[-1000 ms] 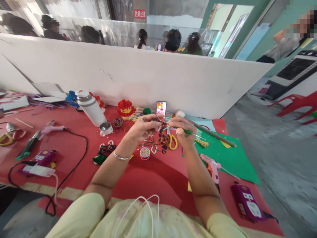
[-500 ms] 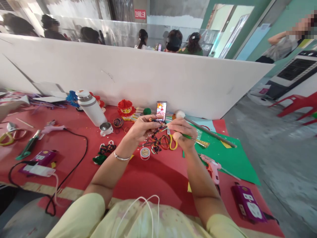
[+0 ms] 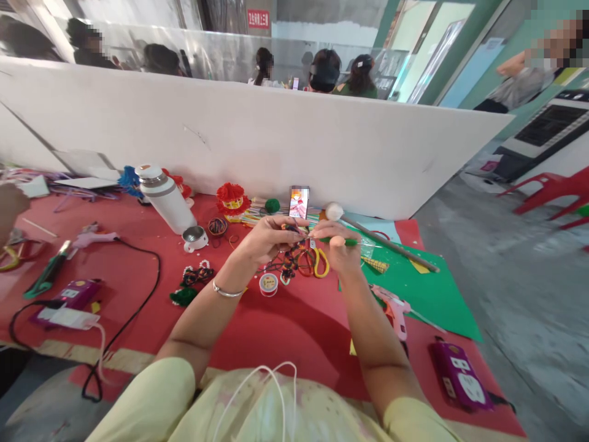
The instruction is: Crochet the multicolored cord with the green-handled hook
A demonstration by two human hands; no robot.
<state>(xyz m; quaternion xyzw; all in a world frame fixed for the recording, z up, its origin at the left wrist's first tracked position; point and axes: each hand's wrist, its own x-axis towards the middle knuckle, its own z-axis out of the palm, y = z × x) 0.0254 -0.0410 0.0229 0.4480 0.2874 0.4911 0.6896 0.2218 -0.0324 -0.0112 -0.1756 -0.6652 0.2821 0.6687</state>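
Both hands up over the red-covered worktop (image 3: 285, 344), close together on the near side of the propped phone (image 3: 299, 202). Left hand (image 3: 264, 239) pinching a dark multicoloured yarn strip (image 3: 289, 261), thumb against fingers; the strip hangs below the grip, nearer the wearer than the phone. Cannot tell whether its lower end touches the worktop. Right hand (image 3: 343, 245) grasping a slim green-handled tool, by its look a crochet hook (image 3: 350, 242), with a thin metal shaft jutting out to the right of the phone. Fingertips of the two hands nearly meet; the working end is too small to make out, so no telling whether a loop sits on it. Step in hand, as I judge it: working a stitch at the upper end of the strip. Next move seems to call for a steady left pinch, even tension on the yarn and a small turn of the right wrist, keeping the loop from slipping. Yarn ball (image 3: 218, 226) in similar dark colours left of the phone and slightly nearer; thread spool (image 3: 268, 284) on the near side, to the left; scissors (image 3: 321, 263) near side, just to the right, handles close below the hands.
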